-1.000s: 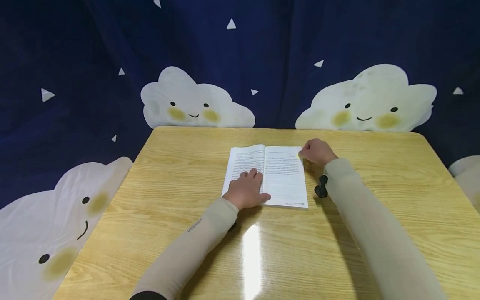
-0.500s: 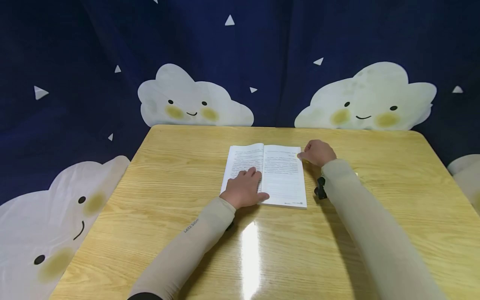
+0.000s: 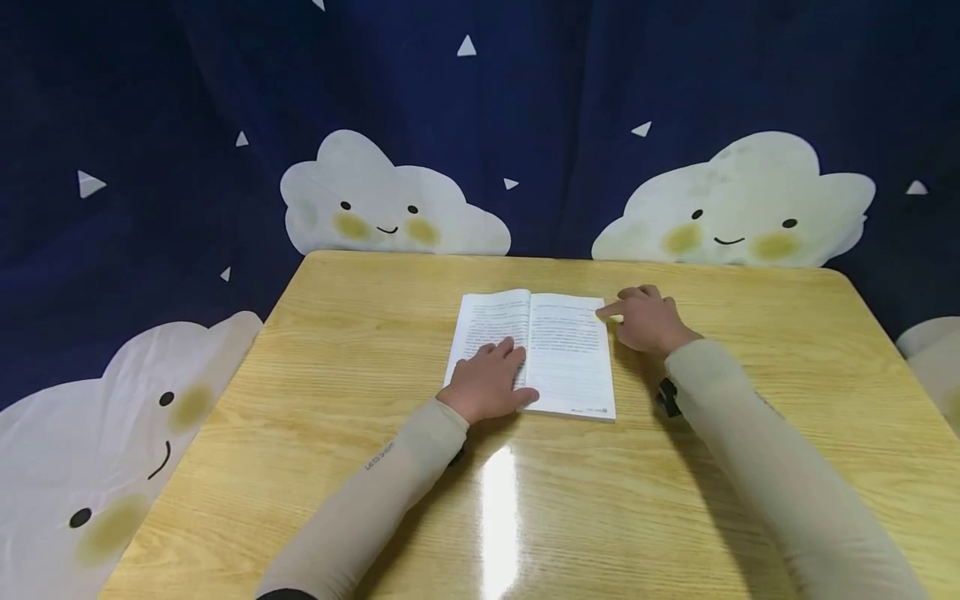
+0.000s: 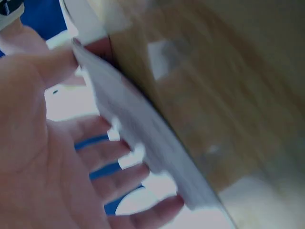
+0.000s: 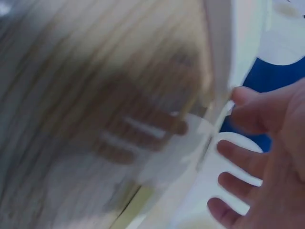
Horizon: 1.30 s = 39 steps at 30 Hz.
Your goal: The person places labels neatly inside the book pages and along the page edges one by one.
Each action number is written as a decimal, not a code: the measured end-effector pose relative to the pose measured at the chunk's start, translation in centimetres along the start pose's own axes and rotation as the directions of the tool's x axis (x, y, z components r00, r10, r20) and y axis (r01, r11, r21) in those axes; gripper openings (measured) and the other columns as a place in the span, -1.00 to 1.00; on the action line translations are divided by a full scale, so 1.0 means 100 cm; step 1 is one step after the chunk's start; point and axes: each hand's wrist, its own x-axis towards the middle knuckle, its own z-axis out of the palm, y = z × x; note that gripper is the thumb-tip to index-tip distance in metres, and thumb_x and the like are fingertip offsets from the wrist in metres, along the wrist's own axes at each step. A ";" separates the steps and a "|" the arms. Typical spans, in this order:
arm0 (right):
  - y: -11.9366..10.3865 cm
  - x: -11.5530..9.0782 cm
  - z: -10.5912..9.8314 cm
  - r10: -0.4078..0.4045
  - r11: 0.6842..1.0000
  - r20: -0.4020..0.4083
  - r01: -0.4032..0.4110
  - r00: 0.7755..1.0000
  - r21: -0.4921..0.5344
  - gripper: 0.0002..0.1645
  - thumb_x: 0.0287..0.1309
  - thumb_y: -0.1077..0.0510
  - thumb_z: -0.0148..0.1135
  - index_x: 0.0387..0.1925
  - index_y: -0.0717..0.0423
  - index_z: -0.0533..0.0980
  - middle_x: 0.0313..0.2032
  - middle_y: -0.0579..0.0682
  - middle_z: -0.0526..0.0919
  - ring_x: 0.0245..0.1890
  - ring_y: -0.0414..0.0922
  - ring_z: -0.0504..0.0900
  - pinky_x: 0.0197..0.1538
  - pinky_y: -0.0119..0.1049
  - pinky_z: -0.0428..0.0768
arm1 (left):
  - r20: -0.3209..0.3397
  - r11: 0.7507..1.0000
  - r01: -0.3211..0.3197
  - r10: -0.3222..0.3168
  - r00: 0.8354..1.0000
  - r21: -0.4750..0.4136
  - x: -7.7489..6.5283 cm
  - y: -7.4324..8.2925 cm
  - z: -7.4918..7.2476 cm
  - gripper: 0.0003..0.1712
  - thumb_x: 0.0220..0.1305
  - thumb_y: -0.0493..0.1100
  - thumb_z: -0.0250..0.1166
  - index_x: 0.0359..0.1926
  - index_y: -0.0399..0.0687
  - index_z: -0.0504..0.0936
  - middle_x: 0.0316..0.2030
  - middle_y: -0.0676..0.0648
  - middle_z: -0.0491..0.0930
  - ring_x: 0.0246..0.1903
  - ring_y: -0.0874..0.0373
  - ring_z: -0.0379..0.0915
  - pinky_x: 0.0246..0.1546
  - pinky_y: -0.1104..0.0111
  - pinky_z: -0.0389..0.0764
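- Book with white, black-printed paper pages (image 3: pixel 570 367) lies opened flat near the middle of the glossy, pale-yellow wooden worktop (image 3: pixel 360 333), its fold running roughly away from the person.
- Left hand (image 3: pixel 489 383) rests palm down on the lower part of the left-hand page, its fingers straightened and spread, the thumb crossing the fold onto the bottom of the right-hand page.
- Right hand (image 3: pixel 649 323) is just beyond the book's right edge; its fingers are extended and apart, one tip touching the page edge near the far right corner, at a small yellow patch (image 3: pixel 600 316).
- Long beige left sleeve (image 3: pixel 390 492) and matching right sleeve (image 3: pixel 757 450) cover the arms; a small black device (image 3: pixel 667 397) shows under the right wrist.
- Navy-blue cloth (image 3: pixel 555 100) hangs behind the worktop, printed with white triangles (image 3: pixel 467 47) and white, smiling clouds (image 3: pixel 390 187).
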 end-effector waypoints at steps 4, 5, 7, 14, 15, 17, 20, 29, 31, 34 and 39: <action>-0.005 -0.003 0.002 0.035 0.999 0.030 -0.035 0.999 -0.005 -0.31 0.24 0.32 -0.12 0.37 -0.14 0.42 0.42 0.33 0.27 0.44 0.43 0.04 0.32 0.49 0.07 | 0.043 1.000 -0.017 0.017 0.999 -0.003 -0.002 -0.012 -0.002 -0.11 0.33 0.37 0.10 0.56 0.26 0.07 0.59 0.08 -0.04 0.55 -0.04 -0.02 0.36 -0.17 0.28; -0.006 -0.003 0.003 0.036 0.999 0.038 -0.035 0.999 -0.007 -0.31 0.25 0.32 -0.13 0.38 -0.14 0.41 0.41 0.34 0.27 0.44 0.43 0.04 0.33 0.49 0.06 | 0.054 1.000 -0.020 0.020 0.998 -0.010 -0.002 -0.014 -0.002 -0.10 0.32 0.38 0.11 0.56 0.27 0.06 0.59 0.10 -0.05 0.56 -0.03 -0.03 0.38 -0.19 0.24; -0.009 -0.004 0.006 0.033 0.999 0.054 -0.033 0.998 -0.011 -0.29 0.24 0.32 -0.15 0.40 -0.15 0.38 0.41 0.34 0.27 0.44 0.43 0.04 0.34 0.49 0.06 | 0.069 0.999 -0.023 0.025 0.997 -0.023 -0.004 -0.019 -0.001 -0.09 0.30 0.38 0.13 0.56 0.29 0.05 0.59 0.11 -0.06 0.56 -0.03 -0.04 0.39 -0.23 0.19; -0.014 -0.011 0.011 0.007 1.000 0.056 -0.007 0.998 0.016 -0.31 0.32 0.24 -0.10 0.47 -0.06 0.26 0.45 0.37 0.18 0.46 0.43 -0.02 0.32 0.51 0.08 | 0.052 0.999 -0.016 0.019 0.998 -0.044 -0.006 -0.019 0.000 -0.07 0.27 0.35 0.21 0.55 0.26 0.11 0.59 0.08 -0.02 0.55 -0.05 -0.01 0.36 -0.22 0.22; -0.013 -0.012 0.011 0.004 1.000 0.037 -0.005 0.999 0.019 -0.31 0.31 0.24 -0.08 0.47 -0.05 0.26 0.45 0.37 0.17 0.46 0.43 -0.02 0.31 0.51 0.09 | 0.048 0.999 -0.017 0.019 0.999 -0.043 -0.005 -0.018 -0.001 -0.07 0.27 0.35 0.22 0.55 0.25 0.12 0.59 0.08 -0.01 0.55 -0.05 -0.01 0.36 -0.22 0.23; -0.012 -0.013 0.010 0.005 1.000 0.010 -0.005 1.000 0.017 -0.31 0.31 0.25 -0.05 0.47 -0.04 0.27 0.46 0.37 0.15 0.47 0.41 -0.02 0.30 0.51 0.11 | 0.045 0.999 -0.014 0.016 0.999 -0.041 -0.005 -0.016 -0.002 -0.07 0.26 0.35 0.23 0.55 0.25 0.12 0.59 0.07 -0.02 0.55 -0.05 -0.01 0.36 -0.22 0.23; -0.013 -0.013 0.006 0.020 1.000 0.031 -0.021 0.999 0.020 -0.30 0.27 0.29 -0.08 0.45 -0.05 0.31 0.47 0.37 0.13 0.47 0.42 -0.04 0.32 0.51 0.09 | 0.044 0.999 -0.008 0.010 0.999 -0.045 -0.005 -0.015 -0.001 -0.06 0.26 0.35 0.24 0.55 0.25 0.11 0.59 0.08 -0.03 0.55 -0.04 -0.02 0.37 -0.24 0.20; -0.015 -0.013 -0.005 0.038 0.999 0.103 -0.036 0.994 -0.021 -0.27 0.14 0.34 -0.17 0.33 -0.08 0.47 0.46 0.36 0.19 0.47 0.44 -0.05 0.36 0.49 0.04 | 0.067 0.997 -0.049 0.052 0.996 -0.052 -0.004 -0.020 0.000 -0.05 0.26 0.38 0.18 0.56 0.27 0.07 0.59 0.10 -0.06 0.55 -0.06 -0.04 0.36 -0.24 0.20; -0.015 -0.013 -0.006 0.032 0.999 0.112 -0.029 0.993 -0.030 -0.27 0.14 0.33 -0.17 0.34 -0.08 0.46 0.45 0.36 0.20 0.47 0.45 -0.05 0.36 0.48 0.05 | 0.073 0.997 -0.053 0.057 0.996 -0.055 -0.004 -0.020 -0.001 -0.05 0.25 0.37 0.20 0.56 0.28 0.07 0.59 0.10 -0.06 0.55 -0.05 -0.04 0.36 -0.23 0.21; -0.013 -0.012 -0.010 0.025 0.999 0.129 -0.019 0.991 -0.051 -0.29 0.19 0.30 -0.16 0.37 -0.09 0.42 0.45 0.37 0.20 0.47 0.45 -0.04 0.37 0.48 0.05 | 0.072 0.997 -0.050 0.055 0.996 -0.063 -0.002 -0.019 -0.004 -0.05 0.24 0.34 0.23 0.55 0.27 0.10 0.59 0.09 -0.03 0.55 -0.06 -0.03 0.37 -0.22 0.22; -0.006 -0.010 -0.018 -0.008 0.999 0.104 0.012 0.995 -0.040 -0.34 0.24 0.31 -0.12 0.36 -0.07 0.43 0.45 0.39 0.19 0.46 0.47 -0.03 0.34 0.51 0.07 | 0.079 0.998 -0.037 0.040 0.996 -0.048 0.003 -0.015 -0.006 -0.05 0.24 0.33 0.26 0.55 0.29 0.10 0.59 0.10 -0.03 0.56 -0.04 -0.03 0.38 -0.18 0.23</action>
